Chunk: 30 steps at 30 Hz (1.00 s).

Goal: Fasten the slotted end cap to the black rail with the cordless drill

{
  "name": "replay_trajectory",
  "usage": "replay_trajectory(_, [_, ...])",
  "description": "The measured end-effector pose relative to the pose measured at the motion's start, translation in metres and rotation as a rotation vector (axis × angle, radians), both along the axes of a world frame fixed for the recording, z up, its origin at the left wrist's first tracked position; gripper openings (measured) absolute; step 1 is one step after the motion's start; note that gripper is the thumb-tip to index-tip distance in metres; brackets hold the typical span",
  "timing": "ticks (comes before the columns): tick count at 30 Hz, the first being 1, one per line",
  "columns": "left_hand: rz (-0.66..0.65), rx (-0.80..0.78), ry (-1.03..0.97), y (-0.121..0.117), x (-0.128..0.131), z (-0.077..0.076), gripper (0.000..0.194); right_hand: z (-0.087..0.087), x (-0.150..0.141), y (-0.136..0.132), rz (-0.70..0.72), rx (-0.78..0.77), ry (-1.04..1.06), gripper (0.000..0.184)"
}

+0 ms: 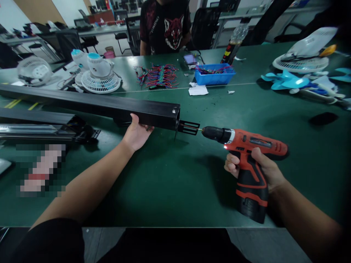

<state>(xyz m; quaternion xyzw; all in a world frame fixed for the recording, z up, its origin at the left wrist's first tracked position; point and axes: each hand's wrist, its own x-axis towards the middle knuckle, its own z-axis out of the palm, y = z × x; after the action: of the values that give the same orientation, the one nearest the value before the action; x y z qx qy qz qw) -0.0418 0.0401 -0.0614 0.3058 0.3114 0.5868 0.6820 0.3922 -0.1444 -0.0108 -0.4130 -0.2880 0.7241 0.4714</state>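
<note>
My right hand (264, 166) is wrapped round the grip of an orange and black cordless drill (255, 142). A small light glows under its chuck, and its thin bit points left at a slotted black bracket (189, 128). That bracket sticks out of the open end of a long black square tube (153, 112); whether the bit touches it I cannot tell. My left hand (138, 135) supports the tube from the near side close to this end, thumb up against its side wall and the other fingers partly hidden beneath.
More black profiles (41, 128) lie at the left. Farther back are white fans (101, 78), wired circuit boards (161, 76), a blue bin (215, 75) of wires and a bottle (236, 40). Blue fan blades (287, 80) lie at the right. A person (166, 29) is across the table.
</note>
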Motion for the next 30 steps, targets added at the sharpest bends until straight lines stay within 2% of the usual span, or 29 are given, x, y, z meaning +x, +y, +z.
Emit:
replay_trajectory(7, [0.053, 0.007, 0.025, -0.0015, 0.0041, 0.0006, 0.088, 0.0015, -0.0006, 0.0016, 0.005, 0.0, -0.009, 0.062])
replay_trajectory(15, [0.084, -0.025, 0.051, -0.0038, 0.0079, 0.0073, 0.085, 0.0006, -0.0005, 0.001, 0.0, -0.007, -0.013, 0.062])
replay_trajectory(19, [0.051, -0.032, 0.011, -0.0033, 0.0051, 0.0061, 0.084, -0.0007, 0.0009, 0.001, 0.009, -0.012, -0.007, 0.064])
replay_trajectory(23, [0.001, -0.005, -0.01, -0.0009, -0.0003, 0.0005, 0.085, -0.0036, 0.0041, 0.0008, 0.012, -0.009, 0.004, 0.058])
replay_trajectory(30, [0.027, 0.001, -0.004, 0.0, 0.002, -0.0009, 0.088, -0.0047, 0.0037, -0.0002, 0.013, -0.005, -0.006, 0.058])
